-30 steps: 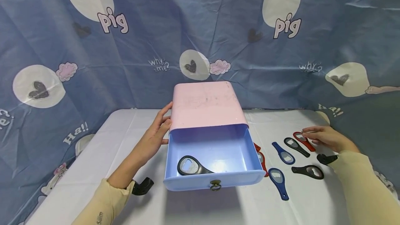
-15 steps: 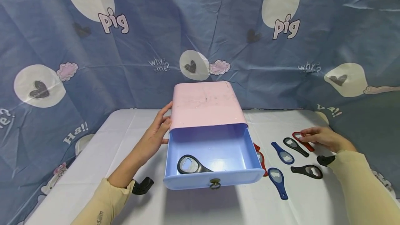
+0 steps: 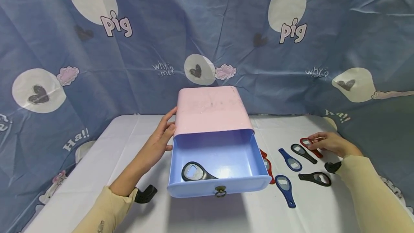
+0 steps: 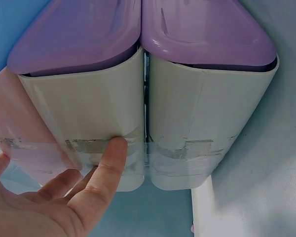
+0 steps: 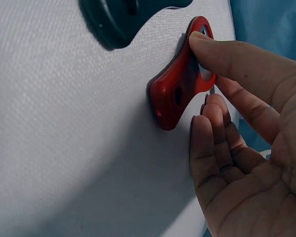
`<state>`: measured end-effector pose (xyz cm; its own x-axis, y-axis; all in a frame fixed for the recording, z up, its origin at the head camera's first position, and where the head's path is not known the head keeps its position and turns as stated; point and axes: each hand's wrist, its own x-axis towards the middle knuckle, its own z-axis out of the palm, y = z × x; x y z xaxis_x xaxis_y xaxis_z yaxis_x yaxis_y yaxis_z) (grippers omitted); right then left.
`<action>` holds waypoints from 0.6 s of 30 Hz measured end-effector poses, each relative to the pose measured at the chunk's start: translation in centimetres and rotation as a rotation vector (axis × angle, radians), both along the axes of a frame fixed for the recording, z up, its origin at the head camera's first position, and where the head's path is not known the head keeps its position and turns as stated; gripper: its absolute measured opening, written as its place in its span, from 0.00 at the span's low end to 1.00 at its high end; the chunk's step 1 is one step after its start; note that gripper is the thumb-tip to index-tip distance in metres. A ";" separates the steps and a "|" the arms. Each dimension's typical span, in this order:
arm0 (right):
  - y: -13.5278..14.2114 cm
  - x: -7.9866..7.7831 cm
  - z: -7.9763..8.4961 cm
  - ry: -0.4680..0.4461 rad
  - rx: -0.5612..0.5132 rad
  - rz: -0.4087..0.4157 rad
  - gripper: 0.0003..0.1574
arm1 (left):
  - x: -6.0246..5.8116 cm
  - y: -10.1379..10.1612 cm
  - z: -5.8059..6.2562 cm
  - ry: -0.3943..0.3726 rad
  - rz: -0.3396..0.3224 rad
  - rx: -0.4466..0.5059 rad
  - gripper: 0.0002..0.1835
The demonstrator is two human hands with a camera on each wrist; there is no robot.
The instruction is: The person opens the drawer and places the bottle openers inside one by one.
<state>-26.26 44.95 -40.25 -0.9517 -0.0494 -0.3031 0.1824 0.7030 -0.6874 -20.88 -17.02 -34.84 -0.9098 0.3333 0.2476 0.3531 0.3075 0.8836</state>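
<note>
My left hand [image 3: 156, 146] rests against the left side of a pink drawer box [image 3: 211, 109], its fingers fairly straight. In the left wrist view, one fingertip touches a pale casing [image 4: 96, 106] of the stack. The blue drawer [image 3: 220, 154] is pulled out, with a black bottle opener [image 3: 194, 172] lying inside. On the right, thumb and forefinger of my right hand [image 3: 333, 145] pinch a red bottle opener [image 3: 317, 153] by its ring end, at the table. The right wrist view shows the thumb on its head; the other fingers are loosely bent.
Near the right hand lie a black opener [image 3: 304, 153], a blue one [image 3: 291, 160], another black one [image 3: 315, 178] and another blue one [image 3: 286, 190]. Red openers [image 3: 269, 170] are partly hidden by the drawer's right side. A patterned blue curtain [image 3: 148, 46] hangs behind the table.
The right hand has shifted slightly left with its thumb and forefinger at the red bottle opener. The whole head view has drifted a little. The left hand stays on the box.
</note>
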 end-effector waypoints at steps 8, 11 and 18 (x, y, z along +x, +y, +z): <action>-0.1 -0.4 0.1 -0.010 0.023 -0.018 0.40 | -0.3 0.0 -0.1 0.001 -0.004 0.006 0.31; -0.2 -0.5 0.1 -0.019 0.034 -0.025 0.40 | -0.2 0.0 0.0 -0.004 -0.005 0.011 0.31; -0.5 -0.2 0.1 -0.013 0.014 -0.030 0.37 | -0.1 0.0 0.1 -0.004 -0.010 0.016 0.31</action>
<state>-26.42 44.49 -40.16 -0.9487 -0.0166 -0.3157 0.2122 0.7067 -0.6749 -21.01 -17.05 -34.74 -0.9073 0.3387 0.2492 0.3525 0.2897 0.8898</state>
